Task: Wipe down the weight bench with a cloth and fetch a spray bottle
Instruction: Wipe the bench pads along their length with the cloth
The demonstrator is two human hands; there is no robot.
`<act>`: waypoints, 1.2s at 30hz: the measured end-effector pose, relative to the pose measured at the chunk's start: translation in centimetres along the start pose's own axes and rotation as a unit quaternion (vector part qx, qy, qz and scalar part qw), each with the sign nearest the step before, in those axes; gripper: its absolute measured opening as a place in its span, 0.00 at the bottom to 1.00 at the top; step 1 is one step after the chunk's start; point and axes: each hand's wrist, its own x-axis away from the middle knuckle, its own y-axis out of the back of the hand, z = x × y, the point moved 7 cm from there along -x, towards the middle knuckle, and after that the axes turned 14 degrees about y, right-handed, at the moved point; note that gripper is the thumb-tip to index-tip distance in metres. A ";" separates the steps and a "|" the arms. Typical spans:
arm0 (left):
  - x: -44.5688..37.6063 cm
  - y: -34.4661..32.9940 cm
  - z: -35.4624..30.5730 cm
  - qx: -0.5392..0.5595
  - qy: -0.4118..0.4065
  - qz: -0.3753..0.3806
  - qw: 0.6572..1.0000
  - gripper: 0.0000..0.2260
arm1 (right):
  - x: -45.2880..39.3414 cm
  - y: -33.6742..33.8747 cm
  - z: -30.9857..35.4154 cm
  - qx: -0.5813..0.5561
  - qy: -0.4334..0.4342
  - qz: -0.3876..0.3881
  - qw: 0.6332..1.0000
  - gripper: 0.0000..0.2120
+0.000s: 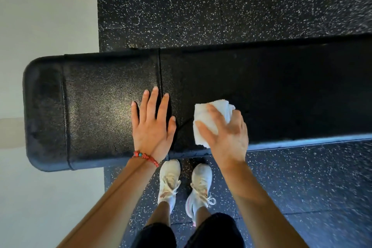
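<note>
A long black padded weight bench (100, 90) runs left to right across the view, with a seam near its middle. My left hand (153, 125) lies flat on the pad just left of the seam, fingers spread, holding nothing; a red bead bracelet circles its wrist. My right hand (225, 133) presses a folded white cloth (203, 123) onto the pad near the bench's front edge, right of the seam. No spray bottle is in view.
Black speckled rubber flooring (221, 2) lies beyond and in front of the bench. A pale floor (44, 10) begins at the left, under the bench's rounded end. My feet in white sneakers (185, 183) stand close to the bench's front edge.
</note>
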 end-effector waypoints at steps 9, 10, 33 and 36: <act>-0.6 -0.6 -4.5 0.006 -0.048 -0.026 0.998 0.23 | -10.1 -0.2 -4.6 -0.050 -0.074 -0.029 0.996 0.22; -0.7 -0.8 -4.8 -0.002 -0.044 -0.023 0.999 0.23 | -9.5 -0.2 -4.7 -0.062 -0.071 -0.028 0.995 0.21; -2.9 -1.9 -7.0 -0.016 -0.029 -0.006 0.999 0.24 | -8.4 1.6 -9.3 -0.056 -0.158 -0.068 0.983 0.21; -2.9 -1.9 -6.7 -0.012 -0.035 -0.018 0.999 0.24 | -11.4 -1.3 -4.8 -0.064 -0.089 -0.003 0.994 0.22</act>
